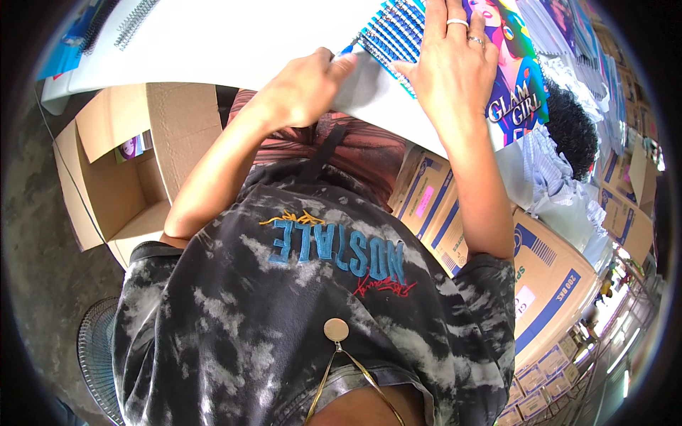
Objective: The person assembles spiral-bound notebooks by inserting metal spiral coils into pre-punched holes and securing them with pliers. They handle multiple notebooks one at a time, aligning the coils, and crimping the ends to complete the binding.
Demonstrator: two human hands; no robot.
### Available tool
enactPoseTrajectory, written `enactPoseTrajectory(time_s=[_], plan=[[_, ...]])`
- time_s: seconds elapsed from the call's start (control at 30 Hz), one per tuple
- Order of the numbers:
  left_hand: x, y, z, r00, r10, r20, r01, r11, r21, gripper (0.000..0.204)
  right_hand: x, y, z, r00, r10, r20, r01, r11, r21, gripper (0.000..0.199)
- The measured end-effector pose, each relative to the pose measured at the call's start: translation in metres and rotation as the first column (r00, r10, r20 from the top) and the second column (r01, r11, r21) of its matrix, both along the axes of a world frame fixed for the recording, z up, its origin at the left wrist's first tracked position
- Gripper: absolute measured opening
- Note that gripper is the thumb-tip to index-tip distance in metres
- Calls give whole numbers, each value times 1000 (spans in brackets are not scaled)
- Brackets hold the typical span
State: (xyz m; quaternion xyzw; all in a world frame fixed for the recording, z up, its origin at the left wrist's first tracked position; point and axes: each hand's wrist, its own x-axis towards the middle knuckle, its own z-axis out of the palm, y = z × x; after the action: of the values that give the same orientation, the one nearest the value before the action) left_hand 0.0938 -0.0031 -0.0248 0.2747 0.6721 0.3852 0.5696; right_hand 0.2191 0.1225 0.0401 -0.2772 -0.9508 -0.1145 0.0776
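Observation:
A spiral-bound notebook [515,85] with a colourful illustrated cover lies at the near edge of a white table [234,35]. My right hand [455,60], with rings on two fingers, presses flat on its cover beside the black wire spiral [391,32]. My left hand [309,85] pinches the notebook's lower left corner, where grey inner sheets [366,89] show, thumb on top.
An open cardboard box [117,170] with a few small items inside stands left of me on the floor. Closed printed cartons [547,277] are stacked at my right. Loose wire spirals [135,21] lie at the table's far left. A fan grille [96,348] sits low left.

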Motion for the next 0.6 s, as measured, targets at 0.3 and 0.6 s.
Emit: enactPoseTrajectory(time_s=[0.3, 0.6], plan=[[-5, -4, -3, 648, 113, 753, -178, 984, 6, 60, -8, -3, -31, 996, 63, -60, -43, 957, 288, 56], [-2, 5, 15, 978, -118, -169, 108, 992, -68, 57, -7, -7, -30, 996, 66, -54, -50, 966, 254, 57]])
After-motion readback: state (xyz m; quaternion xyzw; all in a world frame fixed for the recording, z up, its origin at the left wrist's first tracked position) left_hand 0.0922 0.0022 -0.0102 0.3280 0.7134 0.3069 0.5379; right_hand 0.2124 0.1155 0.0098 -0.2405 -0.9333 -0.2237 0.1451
